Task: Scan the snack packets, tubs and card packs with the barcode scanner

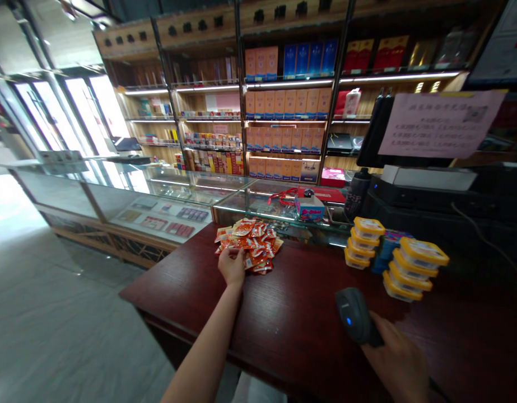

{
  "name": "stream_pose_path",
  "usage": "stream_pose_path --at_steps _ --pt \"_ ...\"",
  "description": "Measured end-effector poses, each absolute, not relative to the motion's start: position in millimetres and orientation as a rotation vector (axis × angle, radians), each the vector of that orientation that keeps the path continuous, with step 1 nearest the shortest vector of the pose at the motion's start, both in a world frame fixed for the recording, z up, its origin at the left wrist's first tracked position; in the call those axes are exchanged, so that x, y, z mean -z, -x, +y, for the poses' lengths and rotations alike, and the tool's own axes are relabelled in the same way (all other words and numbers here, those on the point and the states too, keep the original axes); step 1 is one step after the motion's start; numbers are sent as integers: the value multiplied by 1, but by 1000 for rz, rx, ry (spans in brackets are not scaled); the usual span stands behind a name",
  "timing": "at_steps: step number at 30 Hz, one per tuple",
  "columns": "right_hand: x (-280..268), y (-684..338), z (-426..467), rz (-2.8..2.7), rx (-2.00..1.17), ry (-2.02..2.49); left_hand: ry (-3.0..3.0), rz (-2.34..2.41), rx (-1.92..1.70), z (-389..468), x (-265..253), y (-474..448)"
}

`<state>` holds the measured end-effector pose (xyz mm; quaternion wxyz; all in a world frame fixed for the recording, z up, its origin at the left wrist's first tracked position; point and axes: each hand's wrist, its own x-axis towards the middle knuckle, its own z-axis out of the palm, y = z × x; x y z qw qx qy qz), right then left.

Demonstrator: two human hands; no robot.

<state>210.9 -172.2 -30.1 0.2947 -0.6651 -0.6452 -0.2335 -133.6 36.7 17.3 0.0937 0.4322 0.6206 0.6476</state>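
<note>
A heap of small orange snack packets (254,243) lies near the far left edge of the dark wooden counter (283,319). My left hand (232,267) reaches to the near side of the heap, its fingers bent and pinched at a packet there; the fingertips are partly hidden. In my right hand (399,355) is a dark handheld barcode scanner (354,316) with a lit blue light, gripped by its handle above the counter. Beyond it stand two stacks of yellow-lidded clear tubs, a smaller stack (362,242) and a nearer stack (413,268).
Blue packages (386,252) sit between the tub stacks. Behind are a glass display case (174,184), a small open box (310,208) and a dark bottle (359,190). A monitor with a pink paper sign (438,124) stands at right. Shelves of boxed goods (285,103) line the wall.
</note>
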Motion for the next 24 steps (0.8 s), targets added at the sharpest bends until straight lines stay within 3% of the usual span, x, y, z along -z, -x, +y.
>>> stream_pose_path --at_steps 10,24 --pt "30 -211 -170 -1724 649 1754 -1640 1699 -1991 21 -36 110" --pt "0 -209 -166 -1624 427 2032 -2407 957 -1318 45 -78 -54"
